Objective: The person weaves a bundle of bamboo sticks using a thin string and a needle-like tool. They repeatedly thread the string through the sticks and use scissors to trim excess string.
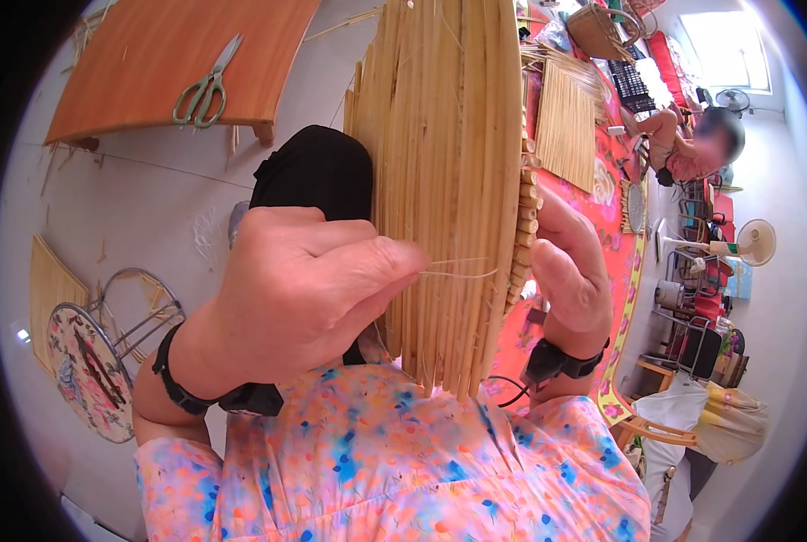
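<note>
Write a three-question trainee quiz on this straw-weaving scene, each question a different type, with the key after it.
1. True or false: the left hand pinches a thin strand against the straw panel.
2. Multiple choice: where are the green-handled scissors? A) in the right hand B) on the wooden board C) on the red mat
3. Fill in: the right hand supports the panel at its ______ edge.

Key
1. True.
2. B: they lie on the wooden board, away from both hands.
3. Bound, where short wrapped sections run down the side.

Floral pink sleeves [394, 470], black wristbands [173, 384]
</note>
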`<state>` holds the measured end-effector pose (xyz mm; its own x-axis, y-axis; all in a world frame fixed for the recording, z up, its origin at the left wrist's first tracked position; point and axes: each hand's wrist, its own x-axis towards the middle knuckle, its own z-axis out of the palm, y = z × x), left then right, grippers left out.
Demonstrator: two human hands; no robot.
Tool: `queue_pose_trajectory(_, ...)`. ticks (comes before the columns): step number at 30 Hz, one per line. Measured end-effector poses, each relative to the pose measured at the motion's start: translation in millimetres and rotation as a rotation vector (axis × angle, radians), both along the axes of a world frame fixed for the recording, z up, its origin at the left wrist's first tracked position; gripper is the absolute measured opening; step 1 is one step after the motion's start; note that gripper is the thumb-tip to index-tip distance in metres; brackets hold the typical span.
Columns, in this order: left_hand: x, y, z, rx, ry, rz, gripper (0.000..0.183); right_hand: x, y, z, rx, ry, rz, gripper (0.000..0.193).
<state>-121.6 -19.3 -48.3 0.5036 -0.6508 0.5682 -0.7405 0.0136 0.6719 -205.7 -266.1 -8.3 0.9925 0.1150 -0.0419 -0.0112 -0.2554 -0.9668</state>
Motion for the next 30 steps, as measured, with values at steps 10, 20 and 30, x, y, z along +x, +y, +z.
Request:
queue_pose_trajectory(10, -2, 2, 2, 0.012, -0.02, 0.012, 0.019, -1, -1, 0, 0.065, 0.027, -0.007, 0.031)
queue_pose_trajectory(20, -4, 1, 3, 0.015, -0.054, 0.031, 0.021, -1, -3, 1, 0.076, 0.04, 0.013, 0.028)
queue_pose_trajectory(30, -7, 3, 13, 0.066, -0.116, 0.044, 0.023, -1, 0, 3, 0.121, 0.068, 0.003, 0.03)
